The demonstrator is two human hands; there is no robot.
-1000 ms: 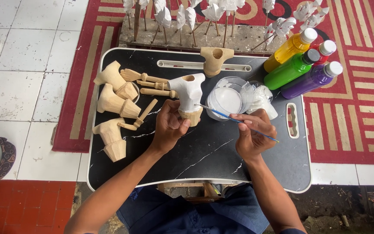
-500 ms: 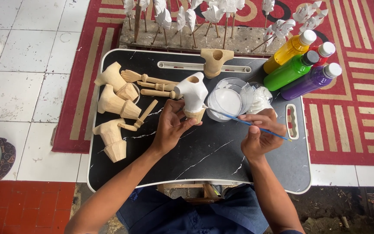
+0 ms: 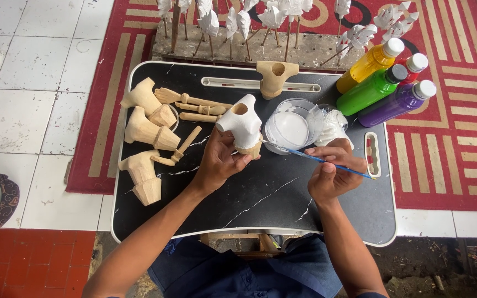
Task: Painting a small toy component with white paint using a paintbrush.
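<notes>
My right hand has drawn back a little toward the near edge of the black tray table, pinching the blue brush; its tip now meets the lower side of the white-painted wooden torso, gripped in my left hand near the middle. Behind it stands the white paint cup; unpainted wooden pieces lie left, paint bottles at the far right corner, then the red rug and white tiles.

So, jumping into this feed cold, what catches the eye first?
The white-painted wooden figure body, held in the left hand at the middle of the black tray table. Beside it the right hand holds a blue-handled brush near a tub of white paint; yellow, green, red and purple paint bottles lie at the far right corner.
</notes>
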